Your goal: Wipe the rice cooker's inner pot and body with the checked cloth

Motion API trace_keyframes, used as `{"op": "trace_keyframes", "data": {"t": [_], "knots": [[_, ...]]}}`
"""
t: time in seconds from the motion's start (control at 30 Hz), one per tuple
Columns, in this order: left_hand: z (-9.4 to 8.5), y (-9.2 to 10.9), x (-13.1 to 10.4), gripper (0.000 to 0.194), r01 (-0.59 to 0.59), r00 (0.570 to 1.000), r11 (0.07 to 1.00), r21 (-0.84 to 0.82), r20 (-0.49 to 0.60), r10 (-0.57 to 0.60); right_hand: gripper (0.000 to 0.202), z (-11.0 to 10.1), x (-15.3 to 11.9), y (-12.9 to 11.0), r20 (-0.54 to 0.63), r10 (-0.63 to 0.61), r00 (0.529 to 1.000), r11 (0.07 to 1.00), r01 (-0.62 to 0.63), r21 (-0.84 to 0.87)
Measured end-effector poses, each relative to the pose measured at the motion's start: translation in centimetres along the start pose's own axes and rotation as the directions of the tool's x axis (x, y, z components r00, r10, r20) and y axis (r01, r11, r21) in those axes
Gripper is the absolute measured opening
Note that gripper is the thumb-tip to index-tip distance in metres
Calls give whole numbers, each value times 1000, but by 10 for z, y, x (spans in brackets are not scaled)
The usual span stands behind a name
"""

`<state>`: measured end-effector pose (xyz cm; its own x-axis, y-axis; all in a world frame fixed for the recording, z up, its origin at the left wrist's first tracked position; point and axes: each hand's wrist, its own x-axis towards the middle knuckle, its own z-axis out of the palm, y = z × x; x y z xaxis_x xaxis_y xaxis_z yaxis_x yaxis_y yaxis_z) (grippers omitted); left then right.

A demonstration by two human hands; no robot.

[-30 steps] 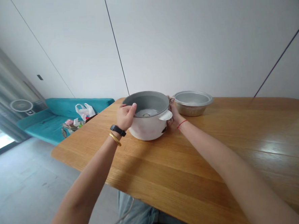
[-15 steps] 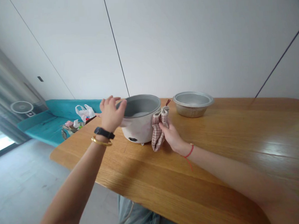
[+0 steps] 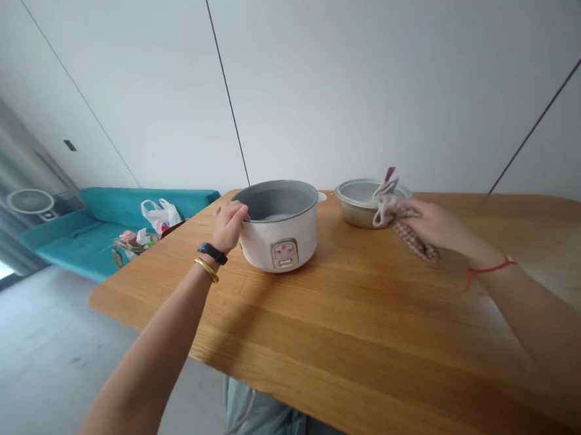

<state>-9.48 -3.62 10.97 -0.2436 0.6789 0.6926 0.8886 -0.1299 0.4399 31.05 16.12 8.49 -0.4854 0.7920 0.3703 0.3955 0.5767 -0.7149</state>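
A white rice cooker [image 3: 303,240] without a lid stands on the wooden table, its grey inside showing and its switch panel [image 3: 285,254] turned towards me. My left hand [image 3: 230,226] grips the cooker at the left of its rim, fingers curled over the edge. Off to the right, my right hand [image 3: 431,222] is closed around a bunched red-and-white checked cloth [image 3: 414,239]. The cloth hangs in front of the right side of a silver metal pot [image 3: 357,215], partly covering it; I cannot tell whether they touch.
The wooden table [image 3: 338,346] reaches from a rounded left corner to the right edge of view, with a white wall [image 3: 360,75] behind. A teal sofa [image 3: 94,219] with a white plastic bag [image 3: 162,215] is at the left. A cord [image 3: 234,427] hangs near my legs.
The cooker has turned, so the switch panel faces me instead of the power socket. My right hand has carried the cloth away to the right. My left hand has closed on the rim.
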Motion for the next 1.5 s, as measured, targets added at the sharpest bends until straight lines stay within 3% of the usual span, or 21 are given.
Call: {"op": "trace_keyframes", "data": {"t": [0.03,0.07,0.1,0.17,0.2,0.23,0.3,0.33,0.43,0.57,0.67,0.77,0.87,0.93,1.03,1.1,1.17,1.23,1.4,1.43,1.5], "knots": [[1,-5,4,38,4,1000,999,-32,12,-4,40,-9,-3,5,211,48,976,995,-27,-100],[4,-7,7,35,16,1000,999,-51,24,-15,41,-16,-4,11,365,131,922,985,-78,-156],[6,-7,8,32,32,999,998,-54,34,-30,42,-19,-3,18,418,227,880,970,-165,-178],[11,-1,8,26,69,997,997,-30,34,-68,40,-19,6,33,249,435,865,899,-432,-69],[13,3,6,26,91,996,996,-19,16,-90,36,-16,14,41,107,541,834,830,-550,97],[15,8,3,27,116,993,993,-14,-15,-116,32,-12,23,48,-3,635,772,740,-607,290],[18,18,-7,28,174,980,985,-17,-98,-175,25,-4,43,58,-36,738,674,563,-585,584],[19,23,-13,29,200,970,980,-20,-136,-201,22,1,53,60,-1,741,671,509,-562,652],[19,31,-35,35,233,959,973,-5,-168,-230,15,12,80,55,11,697,717,496,-494,714],[10,33,-59,41,180,975,984,7,-135,-177,19,14,113,28,-148,658,738,535,-321,782],[-4,34,-65,46,93,970,982,-164,-206,-126,23,2,136,-5,-293,587,755,578,-137,805],[-22,44,-66,53,37,930,850,-526,-292,-221,21,-12,151,-50,-375,433,819,605,44,795],[-35,65,-69,66,103,895,662,-742,-221,-388,21,-8,147,-107,-328,163,930,603,169,779],[-38,80,-73,66,160,879,593,-789,-159,-449,20,11,134,-144,-248,116,962,525,152,837],[-36,96,-79,54,181,847,489,-853,-118,-518,16,56,103,-182,-20,250,968,308,-60,949],[-34,100,-80,41,192,818,427,-883,-97,-567,17,86,85,-192,75,289,954,300,-165,940],[-32,97,-80,31,205,793,428,-880,-107,-600,17,108,74,-191,151,343,927,355,-277,893],[-30,91,-78,24,229,781,489,-842,-141,-608,17,118,69,-184,193,376,906,416,-351,839],[-22,72,-77,26,356,754,540,-762,-107,-648,12,100,68,-160,279,355,892,569,-443,693],[-20,69,-78,27,375,751,534,-758,-89,-654,19,94,66,-155,228,348,909,653,-410,637],[-16,65,-82,27,398,748,524,-753,-65,-661,35,88,58,-150,-33,240,970,893,-207,399]]}}
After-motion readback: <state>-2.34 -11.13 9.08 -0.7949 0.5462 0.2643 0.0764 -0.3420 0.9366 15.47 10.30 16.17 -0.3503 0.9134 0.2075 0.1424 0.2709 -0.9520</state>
